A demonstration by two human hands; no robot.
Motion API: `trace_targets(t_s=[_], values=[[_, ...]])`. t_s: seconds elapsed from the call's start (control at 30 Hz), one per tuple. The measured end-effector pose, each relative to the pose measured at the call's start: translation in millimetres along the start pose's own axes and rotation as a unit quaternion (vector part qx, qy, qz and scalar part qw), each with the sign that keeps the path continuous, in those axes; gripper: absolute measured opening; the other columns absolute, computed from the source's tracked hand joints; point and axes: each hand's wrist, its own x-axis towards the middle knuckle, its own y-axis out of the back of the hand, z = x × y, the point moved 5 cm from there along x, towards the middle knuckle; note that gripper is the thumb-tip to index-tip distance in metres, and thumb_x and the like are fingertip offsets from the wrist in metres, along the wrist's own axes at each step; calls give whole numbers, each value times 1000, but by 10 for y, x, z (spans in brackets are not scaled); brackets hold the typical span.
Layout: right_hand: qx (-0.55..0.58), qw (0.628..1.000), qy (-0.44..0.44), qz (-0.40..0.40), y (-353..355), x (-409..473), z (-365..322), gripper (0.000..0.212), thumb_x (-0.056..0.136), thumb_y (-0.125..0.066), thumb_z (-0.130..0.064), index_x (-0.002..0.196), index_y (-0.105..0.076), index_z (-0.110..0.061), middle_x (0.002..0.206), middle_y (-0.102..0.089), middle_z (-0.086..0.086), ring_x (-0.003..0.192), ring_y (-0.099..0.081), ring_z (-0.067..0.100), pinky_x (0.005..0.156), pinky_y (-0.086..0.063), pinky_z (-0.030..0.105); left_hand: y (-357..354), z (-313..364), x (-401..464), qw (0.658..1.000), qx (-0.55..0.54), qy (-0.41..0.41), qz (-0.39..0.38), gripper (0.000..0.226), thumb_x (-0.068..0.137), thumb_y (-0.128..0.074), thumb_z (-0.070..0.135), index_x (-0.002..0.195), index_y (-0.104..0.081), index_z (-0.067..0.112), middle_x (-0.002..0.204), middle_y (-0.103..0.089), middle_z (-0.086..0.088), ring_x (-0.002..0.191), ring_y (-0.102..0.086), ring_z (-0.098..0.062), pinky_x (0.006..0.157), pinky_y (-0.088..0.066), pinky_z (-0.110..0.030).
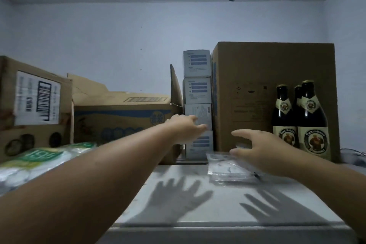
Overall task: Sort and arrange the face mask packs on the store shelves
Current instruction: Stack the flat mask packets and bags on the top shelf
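Face mask packs (230, 169), clear and flat, lie on the pale shelf (190, 212) with their long axis running left-right, under the right hand (263, 152) with spread, empty fingers; the left hand (188, 130), fingers straight, touches stacked white boxes (198, 93).

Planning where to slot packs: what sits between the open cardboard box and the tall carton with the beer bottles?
In the head view, a stack of four white-blue boxes; the left hand touches it.
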Motion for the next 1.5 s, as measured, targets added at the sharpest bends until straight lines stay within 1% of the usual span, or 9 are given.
trace_targets(t_s=[0.23,0.33,0.57,0.63,0.77,0.97,1.13,1.37,1.5], values=[[48,986,160,-21,-472,-319,-1661,71,86,-59,-52,146,-23,-42,155,-25,-13,140,-29,13,107,-31,30,901,-1506,-1023,993,93,69,24,67,92,-28,67,150,-22,35,160,-17,-1,149,4,-25,117,0,-54],[53,966,250,-24,-848,-627,-2460,69,88,-55,-53,147,-19,-45,158,-13,-17,145,-11,6,116,-17,31,1267,-2306,-1698,984,136,105,37,64,93,-32,64,150,-24,35,160,-18,-2,149,1,-24,117,-1,-52],[99,896,427,-71,-1952,-1495,-3994,67,90,-48,-55,147,-14,-47,158,2,-22,143,10,-3,104,7,14,1922,-4012,-3725,945,262,157,115,64,92,-36,59,150,-20,37,160,-16,4,148,-1,-13,115,0,-34],[112,886,430,-130,-2388,-1714,-4335,66,91,-47,-54,148,-15,-45,159,4,-19,144,11,1,110,6,18,1893,-4411,-4326,930,282,210,103,66,91,-36,60,150,-20,36,160,-16,4,148,-3,-14,116,-2,-36],[113,874,412,-232,-3282,-2127,-4897,67,92,-48,-53,149,-13,-42,160,2,-14,147,4,9,119,-7,31,1536,-5094,-5249,905,293,308,3,67,91,-29,66,150,-16,39,162,-9,4,149,0,-18,118,-2,-44],[72,856,407,-311,-4425,-2406,-5448,72,91,-48,-53,150,-10,-38,161,-1,-2,148,0,18,120,-6,37,866,-5877,-6021,889,256,365,-109,69,91,-29,66,151,-19,35,162,-10,1,148,-11,-18,118,-8,-46],[58,833,429,-345,-5393,-2202,-5910,80,86,-44,-60,148,5,-44,161,4,0,148,6,23,118,-2,43,570,-6583,-6139,882,233,394,-109,68,91,-25,66,151,-16,37,162,-4,3,149,-3,-20,118,-2,-50],[28,833,437,-339,-6623,-1481,-6758,67,93,-35,-53,151,-10,-30,161,-2,10,148,4,31,117,-5,49,454,-7631,-5915,847,251,436,-171,68,95,-34,60,153,-11,33,163,1,0,149,4,-22,118,-1,-50],[11,831,440,-340,-7018,-1086,-7133,71,93,-38,-55,152,-9,-28,161,-1,10,148,4,31,118,-5,49,549,-8150,-5771,848,246,441,-161,70,93,-33,62,153,-11,32,163,-2,-1,149,2,-23,118,-2,-50]])
